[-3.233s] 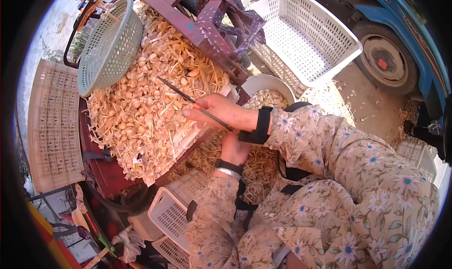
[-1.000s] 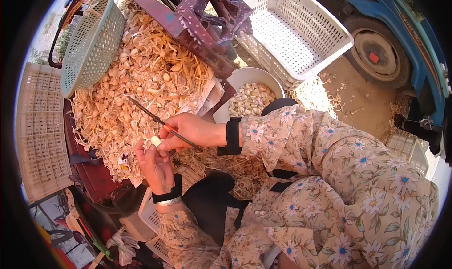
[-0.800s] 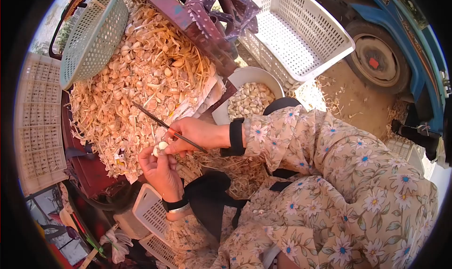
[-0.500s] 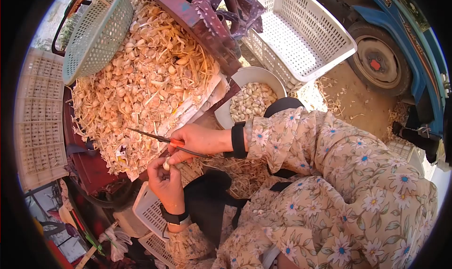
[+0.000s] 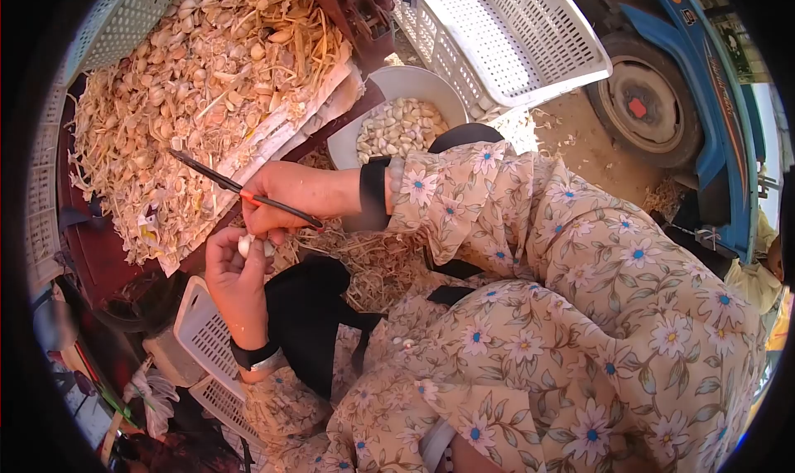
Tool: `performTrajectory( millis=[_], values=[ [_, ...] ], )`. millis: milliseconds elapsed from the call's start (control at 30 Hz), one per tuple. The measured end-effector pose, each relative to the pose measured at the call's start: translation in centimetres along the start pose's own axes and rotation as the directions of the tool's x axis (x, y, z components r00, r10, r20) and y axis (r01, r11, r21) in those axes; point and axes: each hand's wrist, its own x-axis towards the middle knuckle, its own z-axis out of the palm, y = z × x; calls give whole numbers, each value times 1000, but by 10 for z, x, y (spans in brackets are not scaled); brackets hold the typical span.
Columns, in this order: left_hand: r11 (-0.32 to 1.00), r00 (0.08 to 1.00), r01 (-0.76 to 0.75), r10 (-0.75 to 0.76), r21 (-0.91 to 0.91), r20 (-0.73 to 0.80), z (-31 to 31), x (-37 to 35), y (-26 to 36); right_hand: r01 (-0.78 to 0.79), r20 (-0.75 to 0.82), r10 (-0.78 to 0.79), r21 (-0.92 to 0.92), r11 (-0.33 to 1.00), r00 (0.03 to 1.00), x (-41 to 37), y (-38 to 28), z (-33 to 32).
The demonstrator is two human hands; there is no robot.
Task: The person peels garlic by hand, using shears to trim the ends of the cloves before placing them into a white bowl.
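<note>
My left hand [image 5: 238, 282] pinches a pale garlic clove [image 5: 244, 245] between thumb and fingers. Close against it, my right hand [image 5: 277, 200] is closed round a slim, dark, knife-like tool [image 5: 207, 172] with an orange part near the grip. The tool's long end points to the upper left, over a heap of garlic cloves and dry skins [image 5: 207, 84]. The right hand's fingertips meet the left hand's at the clove, so their exact contact is partly hidden. A pale bowl [image 5: 346, 138] of peeled-looking cloves [image 5: 402, 129] stands beyond my right wrist.
White perforated crates stand at the upper right [image 5: 571, 63] and below my left hand [image 5: 201, 324]. A greenish perforated basket [image 5: 124, 17] sits at the heap's far left. Dry husks [image 5: 373, 270] lie below my right forearm. A blue vehicle's wheel [image 5: 646, 100] is at right.
The whole view has shifted, so hands, heap and bowl appear farther left and higher. Both hands keep their hold, with the clove still between the left fingers.
</note>
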Motion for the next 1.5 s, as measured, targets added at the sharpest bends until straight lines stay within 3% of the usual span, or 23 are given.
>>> performTrajectory(
  millis=[67, 167, 233, 367, 500, 667, 733, 767, 867, 900, 1000, 1100, 1167, 1267, 1367, 1433, 1500],
  values=[
    [996, 999, 41, -42, -81, -1, -9, -5, -4, 30, 9, -31, 29, 999, 999, -1, -3, -1],
    [976, 995, 55, -71, -210, -67, -24, -14, -1, -21, -35, 18, -82, 996, 999, -7, -22, -9],
    [947, 985, 80, -123, -311, -122, -40, -21, 5, 61, -62, -71, -143, 988, 996, -4, -16, -12],
    [970, 962, -8, -59, -243, -268, -95, -42, 6, 33, 31, -25, -283, 958, 999, -11, -12, -5],
    [993, 863, 63, -106, -102, -494, -151, -72, 1, 70, 149, 4, -489, 869, 989, -10, -1, -2],
    [989, 810, 147, -109, 19, -577, -188, -105, -13, 109, 155, -5, -671, 733, 988, -7, 8, -5],
    [988, 800, 153, -136, -20, -585, -190, -114, -11, 162, 182, -46, -696, 699, 982, -2, 5, -6],
    [987, 812, 154, -154, -48, -564, -187, -113, -11, 164, 167, -61, -718, 677, 984, -4, 3, -9],
    [986, 888, 90, -144, -142, -436, -146, -100, -5, 60, 53, -39, -500, 864, 998, -9, -9, -20],
    [991, 913, 119, -135, -65, -385, -111, -89, 4, 27, 28, -17, -409, 912, 999, -14, -19, -24],
    [978, 983, 182, -182, -101, 1, -31, -54, -8, 79, -85, -123, -399, 914, 989, -21, -39, -39],
    [941, 908, 316, -262, -122, 327, 46, -7, -35, 141, -150, -211, -379, 915, 966, -24, -44, -49],
    [961, 932, 243, -193, -134, 306, 91, 8, -34, 162, -183, -228, -316, 935, 956, -23, -42, -53],
    [955, 958, -48, -40, 293, 285, 91, 33, -43, 146, -226, -217, -294, 945, 950, -26, -41, -54],
    [993, 992, -116, 117, -19, 49, 51, 40, -34, 170, -200, -230, -277, 946, 952, -23, -40, -48],
    [970, 971, -180, 202, 166, -125, 11, 57, -23, 170, -183, -231, -300, 939, 955, -23, -42, -45],
    [951, 925, -222, 275, 215, -263, -28, 93, -30, 178, -178, -244, -322, 930, 953, -18, -37, -42]
  ],
)
